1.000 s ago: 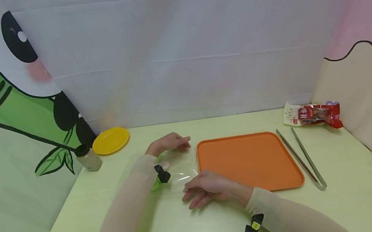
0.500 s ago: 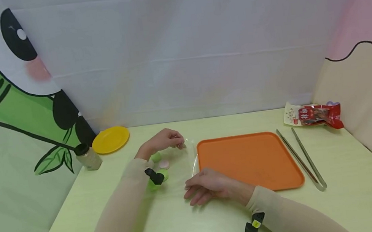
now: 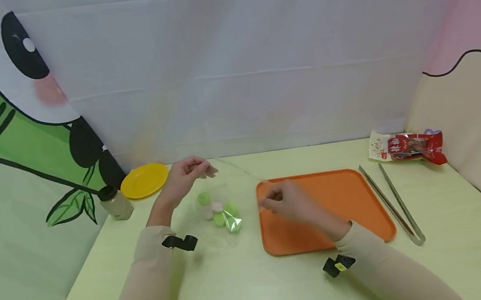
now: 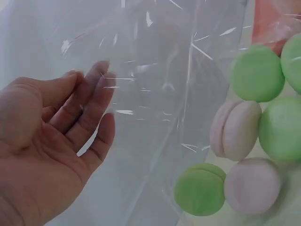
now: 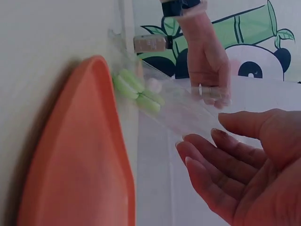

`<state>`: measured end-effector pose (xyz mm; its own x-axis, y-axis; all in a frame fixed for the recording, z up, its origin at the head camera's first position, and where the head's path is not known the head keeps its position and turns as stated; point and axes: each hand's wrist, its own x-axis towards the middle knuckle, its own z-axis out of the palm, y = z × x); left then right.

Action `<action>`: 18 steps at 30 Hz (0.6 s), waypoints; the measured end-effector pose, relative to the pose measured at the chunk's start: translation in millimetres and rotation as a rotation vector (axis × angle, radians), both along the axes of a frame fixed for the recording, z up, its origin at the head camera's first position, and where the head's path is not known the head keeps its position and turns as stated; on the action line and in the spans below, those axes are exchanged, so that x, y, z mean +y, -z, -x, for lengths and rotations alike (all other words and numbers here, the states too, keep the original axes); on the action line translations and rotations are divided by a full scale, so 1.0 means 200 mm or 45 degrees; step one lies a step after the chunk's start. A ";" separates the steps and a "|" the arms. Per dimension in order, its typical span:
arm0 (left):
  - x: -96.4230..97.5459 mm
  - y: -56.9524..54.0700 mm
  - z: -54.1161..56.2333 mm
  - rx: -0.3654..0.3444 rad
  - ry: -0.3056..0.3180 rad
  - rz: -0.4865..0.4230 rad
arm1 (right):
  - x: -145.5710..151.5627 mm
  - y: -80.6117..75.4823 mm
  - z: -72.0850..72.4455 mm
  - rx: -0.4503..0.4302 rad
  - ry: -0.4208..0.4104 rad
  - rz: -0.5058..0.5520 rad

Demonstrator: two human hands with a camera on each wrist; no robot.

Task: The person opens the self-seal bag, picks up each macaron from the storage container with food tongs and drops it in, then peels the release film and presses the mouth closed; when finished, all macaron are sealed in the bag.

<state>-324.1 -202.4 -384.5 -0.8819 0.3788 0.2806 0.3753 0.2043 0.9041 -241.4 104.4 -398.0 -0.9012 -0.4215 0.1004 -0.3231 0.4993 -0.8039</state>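
A clear plastic bag [image 4: 150, 108] holds several green macarons [image 4: 257, 74] and pale ones [image 4: 253, 186] low inside it. My left hand [image 3: 183, 178] pinches one side of the bag's upper edge between thumb and forefinger, its other fingers loosely bent. The right hand [image 3: 293, 203], a little blurred, pinches the opposite side above an orange tray [image 3: 331, 243]. Between both hands the upper edge is stretched in a thin line. In the right wrist view, the bag [image 5: 188, 110] slants from the table up to the right hand's fingertips [image 5: 221, 117].
Right of the tray lie metal tongs [image 3: 400, 206]. A red and white snack packet [image 3: 409, 147] is at the back right. At the back left are a yellow plate [image 3: 143, 181] and a dark-lidded jar [image 3: 116, 204]. A printed cloth [image 3: 231, 72] hangs behind the table.
The hands have risen and moved apart, the left leftward, the right up over the tray. The bag, earlier lying nearly flat, is lifted at its upper edge, and the macarons are bunched together.
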 end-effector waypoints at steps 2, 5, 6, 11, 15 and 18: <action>0.00 -0.02 -0.04 0.061 -0.034 -0.073 | 0.03 -0.04 0.01 0.144 0.002 -0.034; 0.01 -0.05 -0.09 0.154 -0.098 -0.148 | 0.07 -0.10 0.01 0.355 0.001 -0.082; 0.02 -0.05 -0.11 0.185 -0.120 -0.170 | 0.08 -0.12 0.01 0.424 -0.002 -0.101; 0.02 -0.10 -0.22 0.394 -0.180 -0.242 | 0.14 -0.19 -0.01 0.725 -0.057 -0.190; 0.02 -0.16 -0.30 0.568 -0.185 -0.304 | 0.18 -0.24 -0.03 0.931 -0.170 -0.098; 0.02 -0.22 -0.37 0.697 -0.146 -0.400 | 0.19 -0.29 -0.04 1.032 -0.284 0.073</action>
